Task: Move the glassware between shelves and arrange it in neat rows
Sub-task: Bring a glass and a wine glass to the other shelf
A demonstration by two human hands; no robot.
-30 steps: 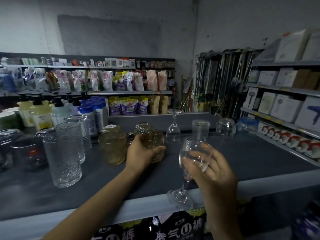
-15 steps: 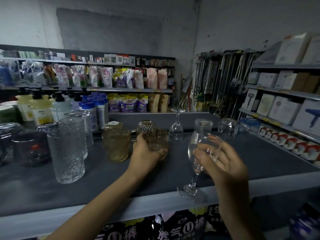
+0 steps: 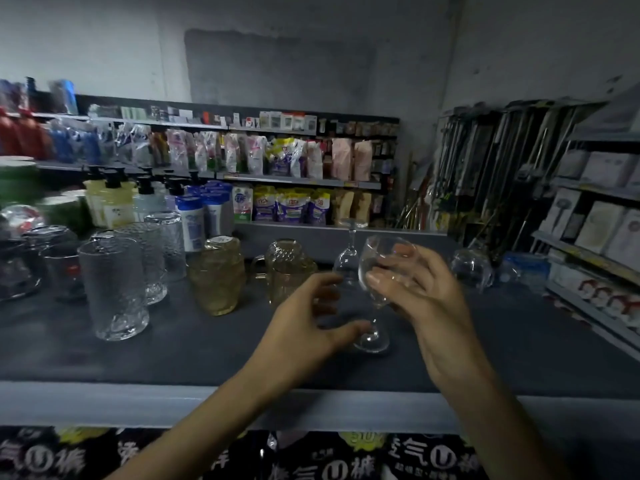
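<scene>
The wine glass (image 3: 376,271) stood upright near the middle of the dark shelf (image 3: 194,355). Its foot was at or just above the surface; contact could not be confirmed. The right hand (image 3: 427,303) gripped the bowl from the 3 o'clock side, fingers curled round it. The left hand (image 3: 304,327) was held wide at 8 o'clock of the glass, fingers spread, holding nothing. Its thumb tip lay just beside the foot; whether it touched could not be told.

Surrounding items, positions taken from the wine glass:

- 12 o'clock: an inverted glass (image 3: 347,259), stem up, stood just behind, partly overlapped by the held bowl.
- 10 o'clock: an amber mug (image 3: 289,271) with a side handle stood near the left fingertips.
- 9 o'clock: an amber tumbler (image 3: 216,275) stood just beside the mug.
- 9 o'clock, farther out: three clear tumblers (image 3: 114,289) with textured walls stood grouped, one near the front and two behind it.
- 9 o'clock, at the far edge: dark glasses (image 3: 20,265), blurred.
- 2 o'clock: a clear cup (image 3: 472,268) stood well apart, beyond the right hand.
- 11 o'clock: pump bottles (image 3: 110,199) and blue-capped bottles (image 3: 192,220) stood behind the tumblers.
- 3 o'clock, far right: white boxes (image 3: 601,216) filled a separate shelving unit.
- 6 o'clock: black packets (image 3: 329,459) showed below the grey front lip.

The inverted glass and the amber mug stood closest, occupying the surface directly behind and to the left.
</scene>
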